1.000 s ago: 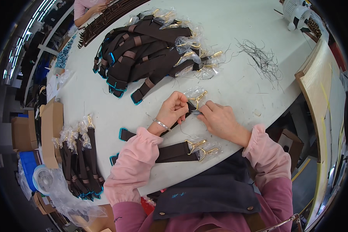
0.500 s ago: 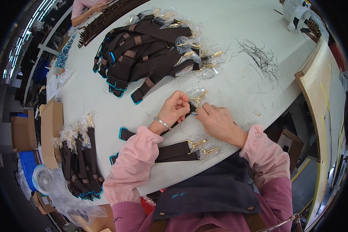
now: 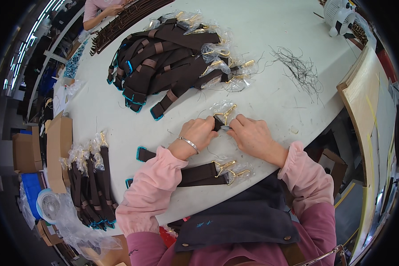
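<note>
My left hand [image 3: 198, 134] is closed on a dark brown webbing strap [image 3: 217, 123], close to its end. A gold snap hook [image 3: 226, 113] in clear plastic film sits at that end, lying towards the far side. My right hand [image 3: 254, 138] is closed in a pinch, almost touching the strap end. From its fingers pokes a small silver metal tool [image 3: 226, 127] with its tip against the strap; most of it is hidden, but it looks like thread snips. Nearer me lie finished-looking straps [image 3: 202, 174] with wrapped gold hooks, partly under my left forearm.
A large heap of brown straps [image 3: 173, 57] with blue-wrapped buckles lies at the far middle. More straps [image 3: 93, 186] hang together at the left edge. Loose dark threads [image 3: 299, 71] are scattered far right, near a white fan [image 3: 339, 17]. Another person's hand [image 3: 114, 9] shows far left.
My left hand has turned over and lowered, its raised fingers now folded down onto the strap. My right hand has shifted slightly right, and the silver tool shows more plainly.
</note>
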A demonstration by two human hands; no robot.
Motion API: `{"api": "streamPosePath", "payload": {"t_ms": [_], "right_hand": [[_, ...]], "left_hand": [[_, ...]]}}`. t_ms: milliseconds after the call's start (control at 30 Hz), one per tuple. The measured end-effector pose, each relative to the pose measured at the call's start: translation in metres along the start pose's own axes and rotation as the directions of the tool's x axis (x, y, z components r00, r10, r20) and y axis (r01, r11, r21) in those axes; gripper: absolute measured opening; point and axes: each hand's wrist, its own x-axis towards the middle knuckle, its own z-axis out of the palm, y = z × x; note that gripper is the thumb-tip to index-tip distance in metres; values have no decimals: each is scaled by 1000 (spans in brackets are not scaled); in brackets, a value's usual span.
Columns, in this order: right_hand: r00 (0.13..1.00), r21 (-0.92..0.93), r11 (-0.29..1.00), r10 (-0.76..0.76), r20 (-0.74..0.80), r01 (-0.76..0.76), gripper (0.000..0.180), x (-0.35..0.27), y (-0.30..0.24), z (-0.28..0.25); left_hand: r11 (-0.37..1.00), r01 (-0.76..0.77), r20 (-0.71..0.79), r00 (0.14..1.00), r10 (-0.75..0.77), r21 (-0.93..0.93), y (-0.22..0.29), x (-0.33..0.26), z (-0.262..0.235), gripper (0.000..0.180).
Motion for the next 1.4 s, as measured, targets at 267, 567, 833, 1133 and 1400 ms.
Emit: {"api": "streamPosePath", "payload": {"t_ms": [267, 567, 833, 1133, 1400], "right_hand": [[1000, 18, 1000, 0, -1, 0, 17, 1, -1, 2], [1000, -12, 1000, 19, -17, -19, 19, 0, -3, 6], [999, 25, 999, 39, -8, -39, 18, 0, -3, 8], [998, 44, 997, 61, 0, -61, 18, 0, -3, 9], [999, 10, 999, 52, -7, -52, 17, 0, -5, 9]], "left_hand": [[904, -357, -298, 912, 283, -235, -15, 2, 12, 11], [863, -285, -239, 951, 198, -417, -17, 8, 9, 10], [852, -255, -155, 966, 207, -456, -15, 12, -1, 12], [868, -224, -80, 974, 210, -442, -16, 17, -5, 14], [853, -240, -71, 970, 234, -464, -19, 21, -5, 13]]}}
